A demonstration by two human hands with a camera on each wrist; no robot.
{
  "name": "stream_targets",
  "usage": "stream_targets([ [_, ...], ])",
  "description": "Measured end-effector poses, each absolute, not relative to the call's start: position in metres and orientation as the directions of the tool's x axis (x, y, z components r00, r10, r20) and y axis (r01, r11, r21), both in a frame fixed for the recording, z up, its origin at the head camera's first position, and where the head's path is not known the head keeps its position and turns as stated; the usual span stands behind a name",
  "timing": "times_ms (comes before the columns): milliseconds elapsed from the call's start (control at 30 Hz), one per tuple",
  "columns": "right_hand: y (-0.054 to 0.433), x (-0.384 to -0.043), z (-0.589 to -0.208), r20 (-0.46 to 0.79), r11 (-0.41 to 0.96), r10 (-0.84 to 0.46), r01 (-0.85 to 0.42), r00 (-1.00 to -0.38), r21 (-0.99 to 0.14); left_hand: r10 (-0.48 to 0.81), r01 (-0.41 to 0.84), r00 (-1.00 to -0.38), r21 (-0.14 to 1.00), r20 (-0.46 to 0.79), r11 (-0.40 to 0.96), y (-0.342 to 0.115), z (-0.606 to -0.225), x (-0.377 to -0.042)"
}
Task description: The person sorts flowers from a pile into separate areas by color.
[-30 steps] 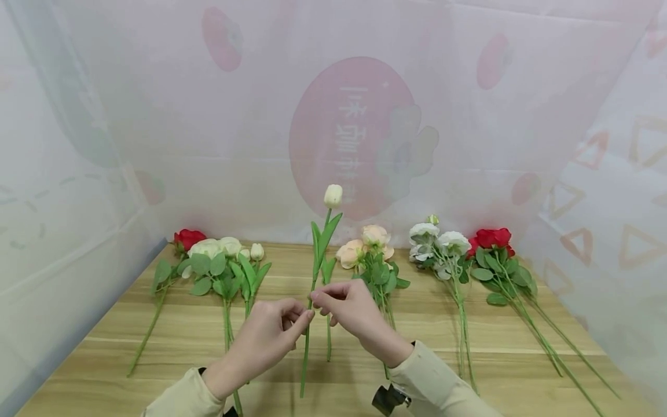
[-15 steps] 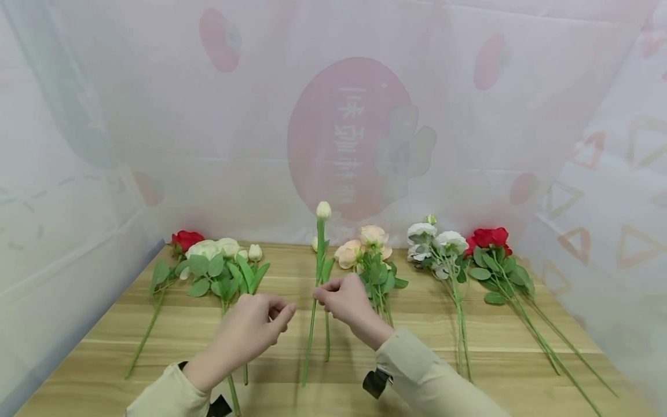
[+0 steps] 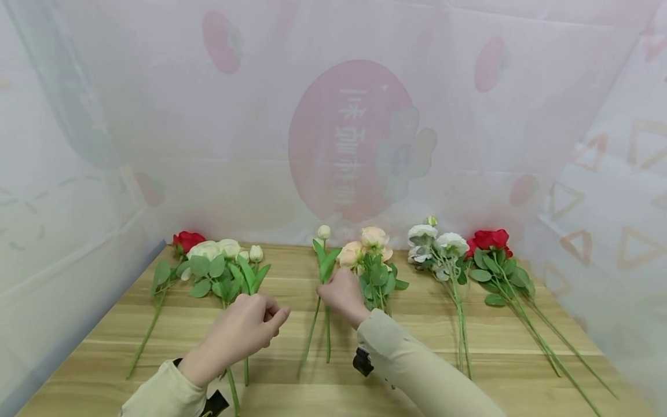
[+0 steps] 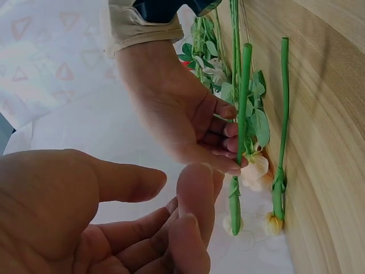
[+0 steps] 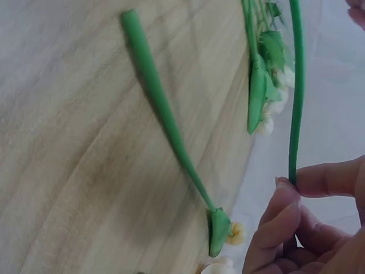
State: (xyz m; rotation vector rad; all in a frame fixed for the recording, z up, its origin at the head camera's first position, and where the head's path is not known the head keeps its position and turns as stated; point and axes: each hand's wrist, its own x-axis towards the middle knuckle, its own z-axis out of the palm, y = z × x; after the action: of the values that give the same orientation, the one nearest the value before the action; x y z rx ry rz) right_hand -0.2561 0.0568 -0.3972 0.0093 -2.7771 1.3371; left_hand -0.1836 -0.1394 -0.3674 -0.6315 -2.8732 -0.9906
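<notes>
White tulip (image 4: 243, 103) at lower centre of the head view, green stem (image 5: 299, 85) pinched in the right hand (image 3: 343, 294), second tulip (image 4: 284, 103) just beside on wooden table (image 3: 281, 382), left hand (image 3: 246, 327) loosely curled on nothing, peach flowers (image 3: 374, 237) right of centre.

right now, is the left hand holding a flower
No, the left hand has nothing between its thumb and fingers.

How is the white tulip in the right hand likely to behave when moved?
The tulip is probably light: the right hand merely pinches it. Its stem looks fairly stiff, running nearly straight with little sag. Being slim, it might twist in that pinch.
</notes>
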Motion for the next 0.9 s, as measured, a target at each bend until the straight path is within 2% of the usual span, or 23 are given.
stream_targets([
  [467, 0.058, -0.278, -0.414, 0.019, 0.689, 0.053, 0.023, -0.998, -0.725, 0.395, 0.383, -0.912, 0.579, 0.112, 0.72, -0.14, -0.371, -0.182],
  [900, 0.055, -0.281, -0.416, -0.131, 0.606, -0.046, 0.077, -0.99, -0.792, 0.413, 0.39, -0.906, 0.564, 0.094, 0.728, -0.141, -0.374, -0.184],
])
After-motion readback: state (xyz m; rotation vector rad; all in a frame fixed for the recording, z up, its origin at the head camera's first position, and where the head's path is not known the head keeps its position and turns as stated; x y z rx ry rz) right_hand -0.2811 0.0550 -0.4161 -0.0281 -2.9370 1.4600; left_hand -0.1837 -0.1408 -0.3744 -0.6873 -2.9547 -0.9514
